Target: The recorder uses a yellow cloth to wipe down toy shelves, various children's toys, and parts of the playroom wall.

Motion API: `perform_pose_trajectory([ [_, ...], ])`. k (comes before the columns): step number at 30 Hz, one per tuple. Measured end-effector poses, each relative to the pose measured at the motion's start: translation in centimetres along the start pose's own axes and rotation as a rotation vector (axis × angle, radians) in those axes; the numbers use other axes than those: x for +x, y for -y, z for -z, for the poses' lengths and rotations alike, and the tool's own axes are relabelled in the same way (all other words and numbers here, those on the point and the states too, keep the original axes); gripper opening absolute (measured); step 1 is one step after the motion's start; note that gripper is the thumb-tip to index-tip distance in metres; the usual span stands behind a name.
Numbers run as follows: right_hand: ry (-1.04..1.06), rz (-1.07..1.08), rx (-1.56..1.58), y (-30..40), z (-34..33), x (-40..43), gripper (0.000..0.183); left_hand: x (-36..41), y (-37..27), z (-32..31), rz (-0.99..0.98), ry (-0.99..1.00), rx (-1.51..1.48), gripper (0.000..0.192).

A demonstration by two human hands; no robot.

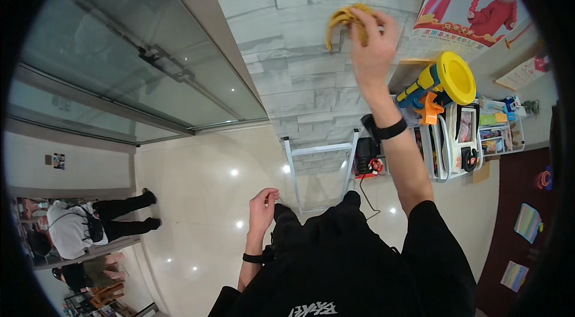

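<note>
My right hand (pixel 375 45) holds a crumpled yellow cloth (pixel 350 20) against the upper part of a grey brick-patterned wall panel (pixel 305 47). A black band circles the right wrist. Low at my left side hangs my left hand (pixel 264 209), its fingers loosely curled beside my dark trousers, and it appears to hold nothing. Another black band is on that wrist. A pale metal frame (pixel 321 150), perhaps a stool or ladder, stands between my legs and the foot of the panel.
Right of the panel are a poster (pixel 476 7), a yellow and blue plastic toy (pixel 456 78) and a white shelf rack (pixel 444 146) with toys. A black and red toy (pixel 369 159) sits near the frame. Glass sliding doors (pixel 179 47) stand left; a person (pixel 76 229) is at the far left.
</note>
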State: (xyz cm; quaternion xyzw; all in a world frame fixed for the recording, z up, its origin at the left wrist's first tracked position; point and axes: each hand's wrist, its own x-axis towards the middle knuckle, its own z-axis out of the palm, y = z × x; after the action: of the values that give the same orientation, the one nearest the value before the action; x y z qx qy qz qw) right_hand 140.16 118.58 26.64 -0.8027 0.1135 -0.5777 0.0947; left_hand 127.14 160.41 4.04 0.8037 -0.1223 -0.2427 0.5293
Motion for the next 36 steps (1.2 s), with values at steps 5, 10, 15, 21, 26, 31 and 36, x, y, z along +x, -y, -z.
perform_pose_trajectory([
  [5, 0.295, 0.14, 0.064, 4.8, -3.5, -7.4, 0.043, -0.2, 0.8, -0.4, 0.042, 0.043, -0.004, 0.019],
  [10, 0.607, 0.24, 0.123, 5.6, -4.4, -17.9, 0.052, -0.2, 3.6, 0.0, 0.099, 0.08, 0.011, 0.019],
  [15, 0.59, 0.168, 0.036, -2.6, 0.8, -18.9, 0.05, 0.2, 5.2, 0.9, 0.113, 0.094, 0.076, 0.02],
  [21, 0.249, 0.062, -0.093, -9.6, 5.7, -10.4, 0.047, 0.8, 5.6, 0.5, 0.126, 0.104, 0.03, 0.02],
  [26, 0.15, -0.194, -0.046, -7.0, 3.9, -12.7, 0.043, 0.9, 4.7, -1.1, 0.124, 0.146, 0.015, 0.02],
  [31, 0.412, -0.15, -0.043, -5.8, 2.7, -22.1, 0.042, 0.6, 3.5, -2.0, 0.105, 0.198, 0.084, 0.019],
  [36, 0.586, -0.111, 0.003, -7.6, 3.9, -24.9, 0.038, 0.5, 4.1, -1.5, 0.098, 0.209, 0.153, 0.018],
])
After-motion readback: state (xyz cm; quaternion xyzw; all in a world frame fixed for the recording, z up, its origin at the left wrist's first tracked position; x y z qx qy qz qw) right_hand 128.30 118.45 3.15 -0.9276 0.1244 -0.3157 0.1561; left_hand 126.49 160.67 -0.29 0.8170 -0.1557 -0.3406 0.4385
